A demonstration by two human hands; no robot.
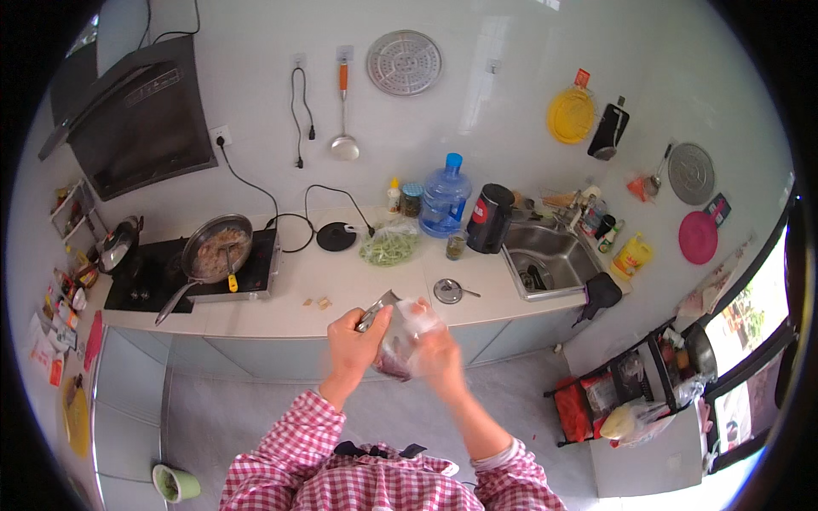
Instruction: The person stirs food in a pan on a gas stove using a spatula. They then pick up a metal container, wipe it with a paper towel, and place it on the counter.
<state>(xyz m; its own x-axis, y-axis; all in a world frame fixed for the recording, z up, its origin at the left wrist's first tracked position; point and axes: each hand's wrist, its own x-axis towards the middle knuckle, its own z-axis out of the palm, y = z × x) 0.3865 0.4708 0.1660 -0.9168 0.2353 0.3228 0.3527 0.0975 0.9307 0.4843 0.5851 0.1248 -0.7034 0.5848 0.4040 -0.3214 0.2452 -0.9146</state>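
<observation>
In front of my chest, over the counter's front edge, my left hand (358, 348) grips a shiny metal item (377, 310) with its thumb on top. What kind of item it is, I cannot tell. Below it, between the hands, a dark reddish patch (392, 363) shows. My right hand (439, 358) is blurred and holds whitish translucent material (418, 319), which looks like thin plastic, against the right side of the metal item. Beyond the hands, a small round metal dish (447, 291) with a spoon (471, 294) lies on the white counter (364, 290).
A frying pan (204, 259) with food and a yellow-handled utensil (232, 281) stands on the cooktop (265, 255). A bag of green vegetables (390, 246), a water jug (445, 198), a glass (455, 246) and a black kettle (491, 220) line the back. A sink (565, 255) is at right.
</observation>
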